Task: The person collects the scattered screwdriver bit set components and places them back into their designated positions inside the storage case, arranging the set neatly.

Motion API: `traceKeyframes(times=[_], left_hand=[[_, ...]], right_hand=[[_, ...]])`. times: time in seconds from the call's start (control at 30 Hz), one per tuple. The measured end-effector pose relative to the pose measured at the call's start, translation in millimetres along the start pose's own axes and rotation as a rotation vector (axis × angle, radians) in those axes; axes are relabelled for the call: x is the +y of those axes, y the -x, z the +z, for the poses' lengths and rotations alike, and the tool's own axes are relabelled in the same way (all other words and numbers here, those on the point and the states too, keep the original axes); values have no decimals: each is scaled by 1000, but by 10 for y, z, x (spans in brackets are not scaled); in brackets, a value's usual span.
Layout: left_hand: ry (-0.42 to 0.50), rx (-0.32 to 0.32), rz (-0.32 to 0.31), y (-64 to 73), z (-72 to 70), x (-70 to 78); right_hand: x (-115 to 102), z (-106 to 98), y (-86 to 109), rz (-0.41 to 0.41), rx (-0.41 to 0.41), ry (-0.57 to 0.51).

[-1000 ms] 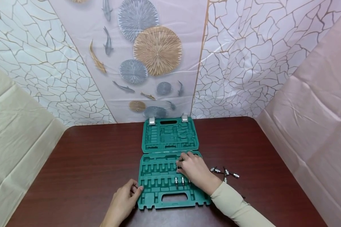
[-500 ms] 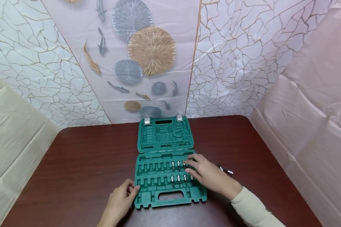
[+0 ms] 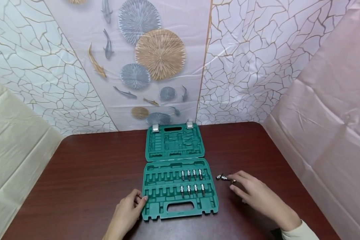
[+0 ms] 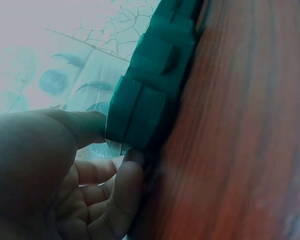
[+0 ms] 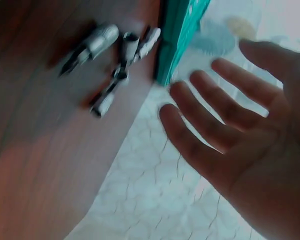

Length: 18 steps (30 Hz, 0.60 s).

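A green plastic tool case (image 3: 154, 208) lies unfolded on the table. In its lower half, two short rows of silver bit sockets (image 3: 195, 189) sit in the right-hand slots. My left hand (image 3: 126, 209) pinches the case's left edge, thumb on the rim and fingers curled beneath it, as the left wrist view shows. To the right of the case, my right hand (image 3: 257, 194) hovers with spread fingers over a few loose bit sockets (image 3: 223, 178). Nothing is in that palm in the right wrist view, where a loose bit socket (image 5: 101, 41) lies apart from a small crossed cluster.
The case's lid (image 3: 175, 143), with moulded recesses and two metal latches, lies back toward the patterned wall covering (image 3: 160, 53). A dark red-brown table (image 3: 102, 166) extends around the case. Hanging cloth (image 3: 327, 110) borders the right side.
My right hand has left the case and moved right to the loose bit sockets. Another bit socket shows in the upper row. My left hand keeps its hold on the case edge.
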<state>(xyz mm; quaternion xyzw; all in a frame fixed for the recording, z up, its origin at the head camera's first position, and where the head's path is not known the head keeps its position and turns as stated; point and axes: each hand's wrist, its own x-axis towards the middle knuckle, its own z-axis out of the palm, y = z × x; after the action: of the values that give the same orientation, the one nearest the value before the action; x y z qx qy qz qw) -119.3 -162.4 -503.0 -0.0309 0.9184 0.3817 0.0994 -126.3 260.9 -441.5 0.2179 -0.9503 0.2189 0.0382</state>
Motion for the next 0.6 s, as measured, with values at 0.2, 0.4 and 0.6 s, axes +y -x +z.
traceKeyframes(times=[0.2,0.4,0.6], left_hand=[[2,1,-4,15,-14,7],[7,8,-7,20,-25,3],[11,-7,-4,8,-15,1]], right_hand=[[187,54,249,15,-31,28],[268,154,411,52,-59,48],[325,188,503,94,-134,22]])
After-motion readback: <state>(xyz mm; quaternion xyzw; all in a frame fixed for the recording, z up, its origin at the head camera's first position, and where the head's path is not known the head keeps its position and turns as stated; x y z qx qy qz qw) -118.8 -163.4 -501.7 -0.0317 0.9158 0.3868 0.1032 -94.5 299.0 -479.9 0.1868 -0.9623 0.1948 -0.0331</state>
